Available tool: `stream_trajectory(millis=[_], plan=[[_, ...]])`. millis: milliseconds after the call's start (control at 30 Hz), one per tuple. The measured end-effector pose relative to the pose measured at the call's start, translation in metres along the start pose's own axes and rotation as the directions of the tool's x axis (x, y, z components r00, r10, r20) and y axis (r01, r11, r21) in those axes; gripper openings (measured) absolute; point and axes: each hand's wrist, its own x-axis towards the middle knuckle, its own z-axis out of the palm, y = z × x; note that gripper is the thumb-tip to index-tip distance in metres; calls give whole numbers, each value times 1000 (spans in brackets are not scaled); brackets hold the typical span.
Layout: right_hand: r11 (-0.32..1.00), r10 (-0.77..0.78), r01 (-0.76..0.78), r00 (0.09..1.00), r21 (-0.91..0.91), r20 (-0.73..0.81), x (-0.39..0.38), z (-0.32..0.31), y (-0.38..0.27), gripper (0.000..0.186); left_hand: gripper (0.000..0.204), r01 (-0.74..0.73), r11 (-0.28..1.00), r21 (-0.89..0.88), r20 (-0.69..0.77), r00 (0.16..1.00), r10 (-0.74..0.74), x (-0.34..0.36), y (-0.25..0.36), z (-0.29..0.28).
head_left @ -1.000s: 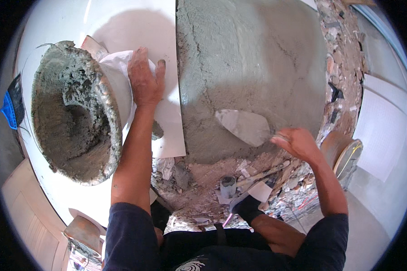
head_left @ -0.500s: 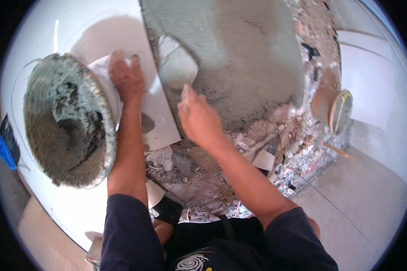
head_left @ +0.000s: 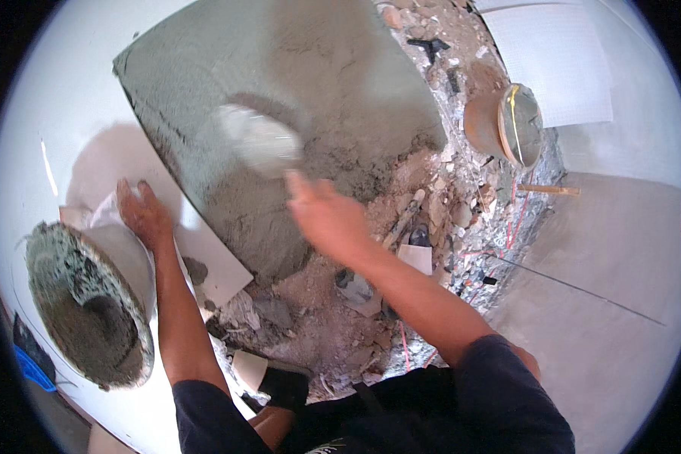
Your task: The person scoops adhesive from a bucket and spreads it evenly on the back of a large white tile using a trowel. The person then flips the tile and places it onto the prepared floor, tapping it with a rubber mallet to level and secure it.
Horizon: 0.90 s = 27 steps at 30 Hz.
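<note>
Right hand: grip closed on a blurred trowel over the grey mortar bed. Left hand: flat, fingers spread, on white tile beside mortar bucket.

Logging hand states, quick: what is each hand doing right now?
Left hand: open, flat on the white tile beside the mortar bucket.
Right hand: holding a trowel over the mortar bed, blurred.

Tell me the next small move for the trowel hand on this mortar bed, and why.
Probably draw the trowel back toward the rough lower edge of the mortar bed. The right hand holds the blade flat on the grey bed, blurred in motion; the surface near the rubble looks lumpier than higher up. The left hand rests flat on the white tile beside the mortar bucket.
</note>
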Motion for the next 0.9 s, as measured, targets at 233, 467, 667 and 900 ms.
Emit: stream_trajectory(millis=[233,467,667,900], plan=[[970,168,-151,982,189,-82,131,-28,-56,41,50,175,972,-155,43,984,-170,3,8,-9],[895,442,-399,849,198,-290,161,-60,114,40,49,158,976,-149,63,987,-150,6,8,-11],[956,291,-250,866,152,-406,82,-55,189,47,48,139,977,-160,32,990,-136,4,9,-10],[961,-19,47,994,-274,106,-21,-51,156,46,49,164,981,-106,89,984,-154,5,11,-14]])
